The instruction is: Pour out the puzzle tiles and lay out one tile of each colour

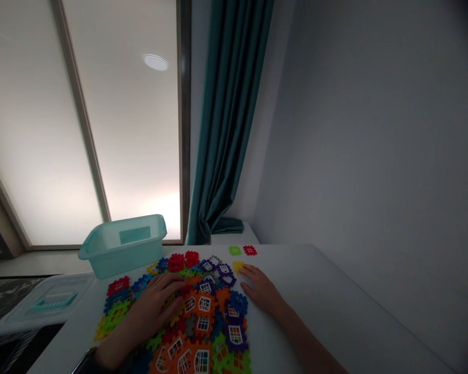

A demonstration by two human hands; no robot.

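- Filling the right side, a plain grey wall is the biggest thing in view.
- Frosted panels in brownish frames glow pale at the left, a bright oval showing on one.
- Between panels and wall hangs a dark teal curtain, its lower end gathered.
- Below stretches a white table, its right part bare.
- Across its left half spreads a heap of plastic pieces with notched edges, in orange, purple, blue, green, red and yellow; some carry white window-like grids.
- Behind the heap, toward the left, stands a translucent teal bin, upright.
- A pale lid with a teal handle lies at the table's left edge.
- Over the heap rests the left hand, palm down, thumb and fingers parted; whether the fingertips touch any single piece cannot be told.
- To the heap's right, the right hand lies low over the table, unclosed, thumb away from the fingers, whose tips touch a yellow piece.
- Just beyond that, a light green piece and a red piece lie side by side, apart from the heap.
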